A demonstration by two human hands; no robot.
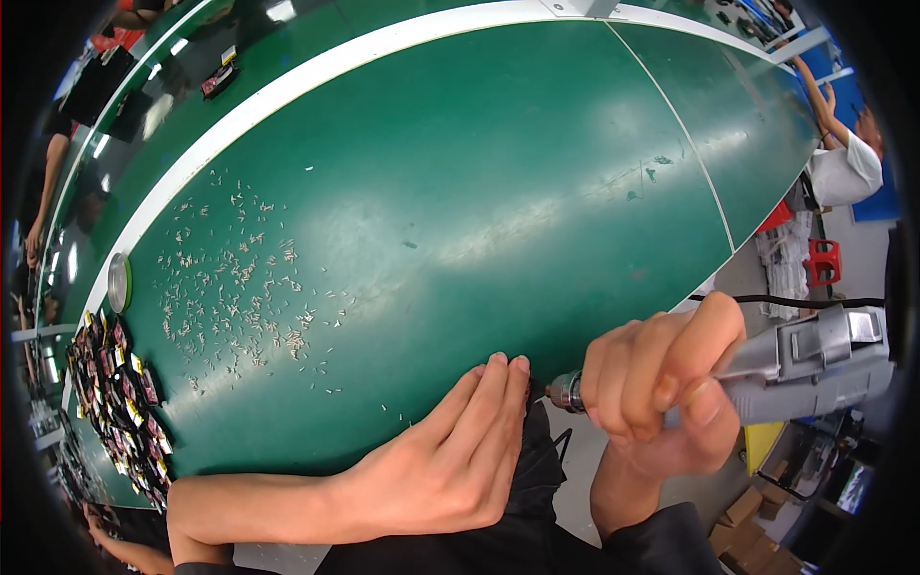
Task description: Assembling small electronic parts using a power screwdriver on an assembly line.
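My right hand is wrapped around a grey power screwdriver. The tool lies sideways, its silver nose and thin tip pointing left toward my left fingertips. My left hand rests at the near edge of the green table, fingers pressed together and bent downward. Whatever it holds is hidden behind the fingers; only a bit of something dark shows beside the fingertips. Many small, pale metal screws lie scattered over the left part of the table, a few of them close to my left wrist.
A heap of small black packs with pink and yellow labels sits at the far left, below a round green-rimmed dish. A white rail borders the table. A black cable runs at right. Co-workers are around; a red stool stands right.
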